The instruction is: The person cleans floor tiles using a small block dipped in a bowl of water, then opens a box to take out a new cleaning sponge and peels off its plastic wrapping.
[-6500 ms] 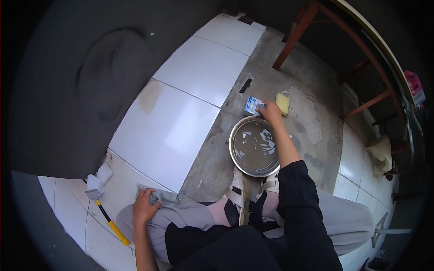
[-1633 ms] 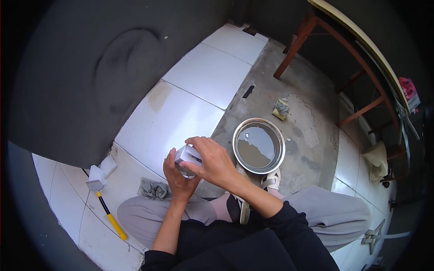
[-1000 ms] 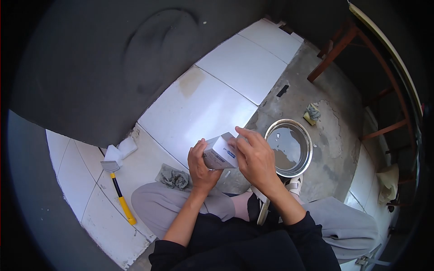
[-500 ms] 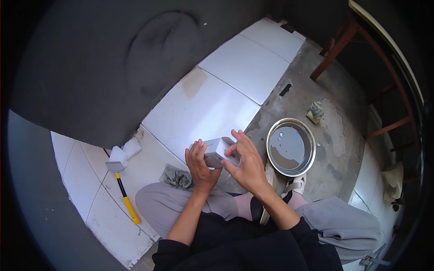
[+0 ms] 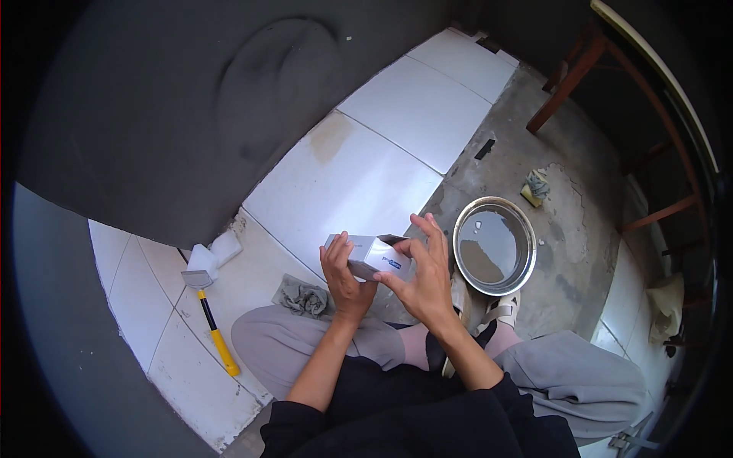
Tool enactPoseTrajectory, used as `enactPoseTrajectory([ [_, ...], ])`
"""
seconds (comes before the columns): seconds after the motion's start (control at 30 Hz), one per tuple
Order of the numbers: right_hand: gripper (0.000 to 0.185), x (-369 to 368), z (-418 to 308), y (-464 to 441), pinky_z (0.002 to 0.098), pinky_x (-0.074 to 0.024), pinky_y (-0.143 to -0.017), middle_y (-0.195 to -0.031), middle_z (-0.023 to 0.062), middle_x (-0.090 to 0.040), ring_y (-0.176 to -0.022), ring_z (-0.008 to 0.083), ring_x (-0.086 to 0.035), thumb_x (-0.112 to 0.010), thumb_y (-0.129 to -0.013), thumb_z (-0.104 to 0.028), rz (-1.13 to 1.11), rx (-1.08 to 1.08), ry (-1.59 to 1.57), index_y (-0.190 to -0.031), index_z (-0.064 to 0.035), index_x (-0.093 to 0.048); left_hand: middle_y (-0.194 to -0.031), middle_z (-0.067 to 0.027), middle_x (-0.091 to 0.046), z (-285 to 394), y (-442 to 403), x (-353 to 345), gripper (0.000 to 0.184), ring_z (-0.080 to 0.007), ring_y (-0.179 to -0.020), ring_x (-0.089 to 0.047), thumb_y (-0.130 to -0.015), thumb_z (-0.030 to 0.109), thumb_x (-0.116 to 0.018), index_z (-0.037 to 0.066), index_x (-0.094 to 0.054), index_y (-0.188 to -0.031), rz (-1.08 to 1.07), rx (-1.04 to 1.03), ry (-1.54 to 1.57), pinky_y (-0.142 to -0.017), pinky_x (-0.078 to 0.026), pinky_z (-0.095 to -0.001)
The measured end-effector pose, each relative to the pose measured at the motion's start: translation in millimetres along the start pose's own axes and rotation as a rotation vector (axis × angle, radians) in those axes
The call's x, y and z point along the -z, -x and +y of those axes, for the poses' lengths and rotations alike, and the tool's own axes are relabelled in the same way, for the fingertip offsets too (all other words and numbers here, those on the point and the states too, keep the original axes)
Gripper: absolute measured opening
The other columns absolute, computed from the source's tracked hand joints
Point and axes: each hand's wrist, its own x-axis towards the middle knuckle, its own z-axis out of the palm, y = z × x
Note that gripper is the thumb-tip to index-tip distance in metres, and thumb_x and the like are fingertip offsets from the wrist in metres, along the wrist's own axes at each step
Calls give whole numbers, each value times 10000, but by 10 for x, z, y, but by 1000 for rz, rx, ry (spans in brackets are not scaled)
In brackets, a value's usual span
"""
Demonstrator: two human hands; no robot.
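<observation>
A small white cardboard box [image 5: 368, 263] with blue print on its end face is held over my lap. My left hand [image 5: 349, 288] is wrapped around the near left side of it, fingers on top and thumb below. At the printed end, my right hand [image 5: 429, 284] grips the box between thumb and index finger, its other fingers raised. A dark gap shows along the top of that end, by the index fingertip; the inside cannot be made out. Close to my left hand, a crumpled grey cloth [image 5: 304, 297] lies on the floor.
A scraper with a yellow and black handle [image 5: 218, 347] and white foam-like blocks [image 5: 214, 253] lie at left. To the right stand a metal basin [image 5: 527, 273] of murky water, a yellow sponge with grey cloth [image 5: 535, 188] and a wooden table [image 5: 569, 88]. A black strip [image 5: 484, 149] lies on concrete.
The index finger of my right hand has shifted up to the top edge of the box's end, uncovering the blue print and a dark gap. My left hand keeps its hold.
</observation>
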Motion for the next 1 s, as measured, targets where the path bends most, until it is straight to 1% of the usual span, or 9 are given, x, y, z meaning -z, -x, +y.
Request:
enactPoseTrajectory([
  [0.1, 336, -66, -35, 29, 517, -327, -1033, -1283, 188, -483, -1318, 440, -362, -815, -655, -148, 86, 42, 11, -886, -53, -591, -1338, -137, -475, -13, -7, -2, 741, -339, -1271, -453, -692, 205, -790, 94, -382, -1301, -5, -1, -32, -1105, -243, -557],
  [0.2, 295, -91, -165, 111, 489, -353, -987, -1205, 148, -534, -1233, 364, -458, -783, -684, -100, 174, 216, 91, -925, -54, -620, -1334, -158, -473, 16, -30, 16, 748, -351, -1261, -457, -687, 191, -789, 74, -378, -1301, 33, -5, -9, -1085, -292, -536],
  [0.4, 321, -262, -259, 499, 378, -444, -790, -1002, 58, -607, -915, 222, -574, -744, -729, -70, 164, 447, 6, -1038, -37, -665, -1329, -185, -468, -188, 70, -12, 594, -347, -1266, -451, -827, 243, -694, 33, -391, -1293, 125, 50, 199, -1063, -377, -458],
  [0.43, 301, -249, -294, 495, 354, -457, -737, -974, 63, -613, -876, 216, -588, -736, -739, -74, 152, 464, -3, -1027, -21, -666, -1335, -182, -461, -241, 86, -49, 534, -341, -1275, -443, -875, 269, -647, 39, -402, -1290, 157, 16, 198, -1073, -375, -444],
  [0.53, 269, -180, -357, 451, 356, -459, -732, -940, 59, -617, -841, 215, -592, -728, -747, -72, 103, 470, -70, -1006, -22, -677, -1337, -179, -458, -311, 131, -120, 555, -339, -1271, -446, -857, 279, -665, 49, -398, -1286, 235, 45, 339, -1077, -366, -454],
  [0.63, 255, -109, -379, 409, 337, -459, -677, -889, 96, -636, -741, 232, -597, -727, -722, -27, 80, 469, -113, -975, -28, -692, -1331, -177, -463, -257, 59, -37, 539, -337, -1264, -454, -850, 281, -670, 60, -401, -1261, 235, -3, 269, -1086, -341, -485],
  [0.73, 186, -64, -352, 425, 311, -478, -697, -884, 115, -656, -742, 206, -622, -687, -788, -12, 22, 250, -279, -974, -11, -694, -1321, -173, -472, -143, -166, 243, 525, -338, -1260, -455, -840, 280, -677, 70, -404, -1236, 169, -102, 2, -1100, -294, -523],
  [0.83, 153, -13, -395, 356, 282, -494, -748, -913, 112, -673, -799, 180, -644, -652, -854, -20, -4, -207, -649, -1002, 5, -682, -1315, -121, -491, -14, -557, 552, 460, -278, -1254, -459, -844, 230, -673, 132, -436, -1226, 122, -309, -253, -1118, -252, -544],
  [1.0, 255, -156, -197, 245, 290, -502, -744, -989, 88, -649, -867, 164, -628, -640, -876, -45, 90, -427, -1333, -1125, -3, -611, -1311, -69, -489, 543, -1330, 1103, 596, -214, -1269, -433, -789, 230, -751, 225, -460, -1309, -131, -782, -649, -1165, -178, -571],
])
